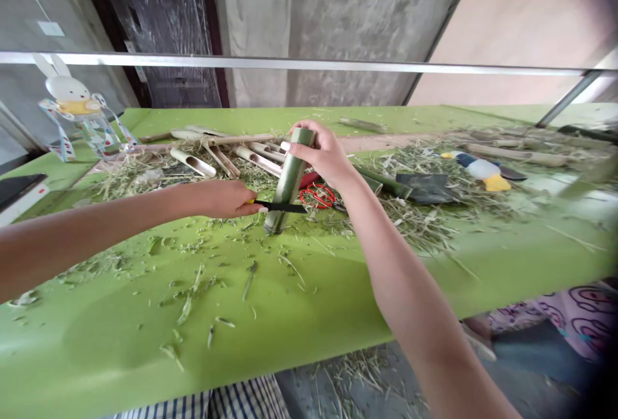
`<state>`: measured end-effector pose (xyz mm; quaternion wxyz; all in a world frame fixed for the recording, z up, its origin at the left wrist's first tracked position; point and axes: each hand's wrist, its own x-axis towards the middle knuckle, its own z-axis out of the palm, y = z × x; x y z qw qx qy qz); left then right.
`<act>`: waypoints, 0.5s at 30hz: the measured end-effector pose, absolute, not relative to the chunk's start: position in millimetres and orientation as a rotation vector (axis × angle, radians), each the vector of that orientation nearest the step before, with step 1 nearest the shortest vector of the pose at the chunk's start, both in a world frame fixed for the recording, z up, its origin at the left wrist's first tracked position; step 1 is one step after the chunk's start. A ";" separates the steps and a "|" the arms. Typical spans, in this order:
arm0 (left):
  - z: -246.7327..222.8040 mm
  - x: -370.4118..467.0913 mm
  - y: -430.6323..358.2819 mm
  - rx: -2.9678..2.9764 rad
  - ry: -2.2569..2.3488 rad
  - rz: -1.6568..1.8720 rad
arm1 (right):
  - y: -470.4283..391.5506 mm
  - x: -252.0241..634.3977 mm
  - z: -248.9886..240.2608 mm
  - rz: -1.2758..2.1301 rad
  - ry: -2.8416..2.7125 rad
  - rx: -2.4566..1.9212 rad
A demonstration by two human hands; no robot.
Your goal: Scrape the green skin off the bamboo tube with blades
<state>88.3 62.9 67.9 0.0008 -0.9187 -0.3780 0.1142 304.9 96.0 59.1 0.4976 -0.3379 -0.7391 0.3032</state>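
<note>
My right hand (319, 148) is wrapped round the upper end of a green bamboo tube (290, 177), which leans with its lower end on the green tabletop (232, 316). In my left hand (235, 199) is a knife (284, 207) with a yellow handle. Its dark blade lies across the lower part of the tube, touching or just in front of it. Red-handled scissors (317, 195) rest right behind the tube. Split bamboo pieces (193, 163) and shavings lie beyond my hands.
A bunny-headed bottle (68, 89) stands at the back left, with a dark flat device (20, 190) nearer the left edge. On the right, a duck-like plush toy (480, 169) lies on straw. A metal rail (309, 65) runs along the back.
</note>
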 end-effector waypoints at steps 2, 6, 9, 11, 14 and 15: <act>66.7 87.2 61.3 -2.888 -1.202 0.370 | 92.0 302.2 60.8 0.736 -1.803 -0.796; 56.6 83.2 57.6 -2.859 -1.198 0.635 | 83.2 298.7 64.7 0.694 -1.798 -0.790; 52.2 82.0 57.0 -2.731 -1.027 0.708 | 76.9 297.4 68.4 0.678 -1.817 -0.803; 53.8 83.8 58.1 -2.654 -0.939 0.648 | 73.7 296.1 70.3 0.683 -1.845 -0.805; 57.1 87.6 60.5 -2.643 -0.901 0.586 | 72.5 294.8 70.8 0.657 -1.821 -0.843; 57.1 88.3 61.3 -2.657 -0.924 0.550 | 73.2 294.9 70.4 0.648 -1.808 -0.859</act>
